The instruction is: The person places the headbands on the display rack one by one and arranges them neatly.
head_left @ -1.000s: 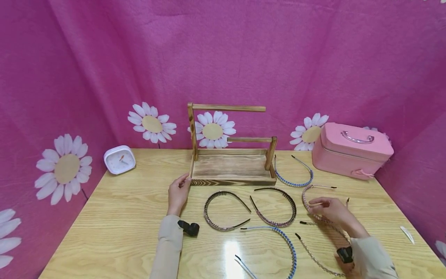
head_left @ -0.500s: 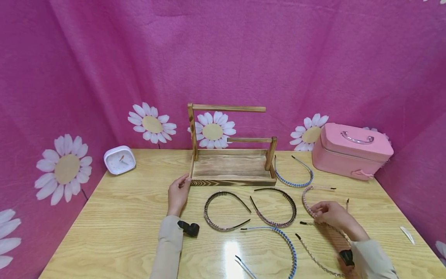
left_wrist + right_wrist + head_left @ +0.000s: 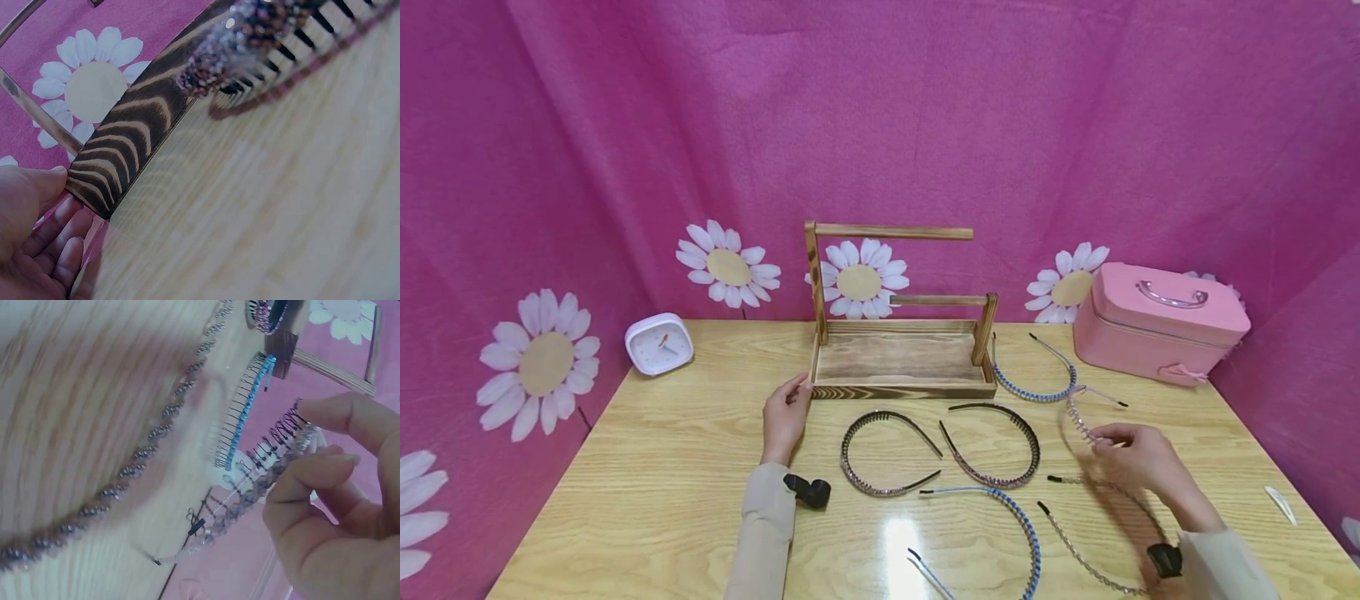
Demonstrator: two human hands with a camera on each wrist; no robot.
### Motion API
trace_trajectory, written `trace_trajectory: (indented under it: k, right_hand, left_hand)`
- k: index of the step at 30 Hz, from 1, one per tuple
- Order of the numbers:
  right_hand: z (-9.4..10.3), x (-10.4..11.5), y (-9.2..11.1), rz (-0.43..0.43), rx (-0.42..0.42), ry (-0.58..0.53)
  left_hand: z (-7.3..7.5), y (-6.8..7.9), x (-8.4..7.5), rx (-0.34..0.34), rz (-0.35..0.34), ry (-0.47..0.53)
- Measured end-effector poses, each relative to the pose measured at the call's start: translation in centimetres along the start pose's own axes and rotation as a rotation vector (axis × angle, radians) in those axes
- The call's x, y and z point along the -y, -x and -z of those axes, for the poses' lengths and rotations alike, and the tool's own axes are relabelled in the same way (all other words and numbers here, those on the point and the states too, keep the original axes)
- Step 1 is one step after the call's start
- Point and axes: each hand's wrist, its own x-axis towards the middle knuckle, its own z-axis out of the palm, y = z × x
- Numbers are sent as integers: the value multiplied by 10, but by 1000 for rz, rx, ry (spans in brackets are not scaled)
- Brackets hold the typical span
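My right hand pinches a pink beaded headband between thumb and fingers, its near part lifted off the table. In the right wrist view, this headband shows clear beads and a row of wire teeth. My left hand touches the front left corner of a wooden tray with two rails on uprights. In the left wrist view, the thumb lies against the striped corner of the tray, with the fingers loosely bent beside it. Below my right hand lies a silvery beaded headband.
Two dark toothed headbands lie in front of the tray. One blue headband is near the front edge, another blue headband right of the tray. A pink case, a white clock and a white hair clip stand around.
My right hand has closed on the pink headband and raised it slightly, shifting it up and to the right. The left hand has stayed at the tray corner.
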Motion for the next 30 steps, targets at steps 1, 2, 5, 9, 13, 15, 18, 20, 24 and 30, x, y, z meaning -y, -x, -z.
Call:
trace_trajectory:
  k: [1, 2, 5, 9, 13, 15, 18, 20, 24, 30]
  right_hand:
    - [2, 0, 1, 8, -19, 5]
    - [3, 0, 2, 20, -39, 5]
    - [7, 1, 4, 51, -115, 16]
    - [10, 0, 4, 107, -260, 26]
    - [16, 0, 1, 130, -373, -37]
    - [20, 2, -2, 124, -397, -91]
    - [27, 6, -4, 107, -392, -176]
    - [31, 10, -6, 98, -371, -253]
    - [38, 19, -11, 77, -301, -442]
    - [42, 36, -21, 73, -230, -701]
  left_hand:
    - [0, 0, 0, 1, 2, 5]
    - [0, 0, -1, 1, 6, 9]
    - [0, -1, -1, 2, 12, 13]
    - [0, -1, -1, -5, 15, 11]
    - [1, -1, -1, -8, 12, 5]
    - [1, -1, -1, -8, 8, 1]
    - [1, -2, 0, -7, 13, 5]
    - [1, -2, 0, -5, 10, 6]
    - [0, -2, 1, -5, 1, 3]
    - [0, -2, 2, -13, -5, -6]
